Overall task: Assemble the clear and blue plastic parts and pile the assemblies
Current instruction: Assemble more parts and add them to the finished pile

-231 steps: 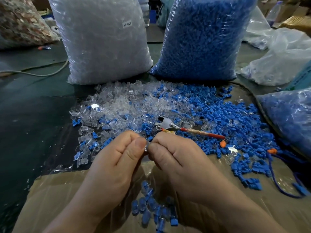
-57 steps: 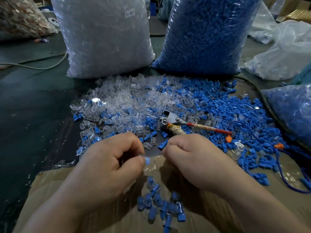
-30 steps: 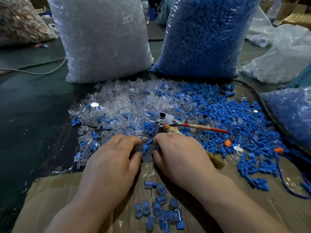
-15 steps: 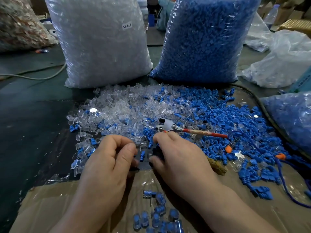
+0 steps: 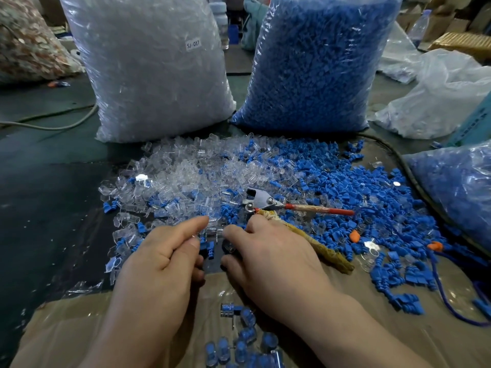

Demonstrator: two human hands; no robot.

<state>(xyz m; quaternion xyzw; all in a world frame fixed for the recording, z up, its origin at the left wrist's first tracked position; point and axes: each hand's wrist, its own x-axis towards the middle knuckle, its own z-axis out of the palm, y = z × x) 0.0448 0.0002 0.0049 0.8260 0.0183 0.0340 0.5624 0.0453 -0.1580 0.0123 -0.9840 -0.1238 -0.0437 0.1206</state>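
**A:** What do the parts look like?

**B:** Small clear caps (image 5: 180, 176) are spread to the left and ribbed blue plugs (image 5: 345, 187) to the right, mixed where they meet. The assemblies (image 5: 240, 338) are clear shells with blue inside, piled on the cardboard (image 5: 66, 328) between the wrists.

**A:** And the hands?

**B:** Both are at the near edge of the spread. The left hand (image 5: 159, 261) stretches its forefinger to a clear cap with the thumb just below. I can't tell whether it has hold of one. The right hand (image 5: 265, 251) curls its fingers over something dark, and I can't tell if it is gripping.

**A:** What's around them?

**B:** A dark green table (image 5: 39, 208). Snips (image 5: 261, 201) with a red handle lie on the parts. A clear bag (image 5: 154, 75) and a blue bag (image 5: 313, 62) stand behind.

**A:** Has anything changed?

**B:** Two seconds ago the hands met over the cardboard, pressing a piece together. Half a second ago the left forefinger was curled.
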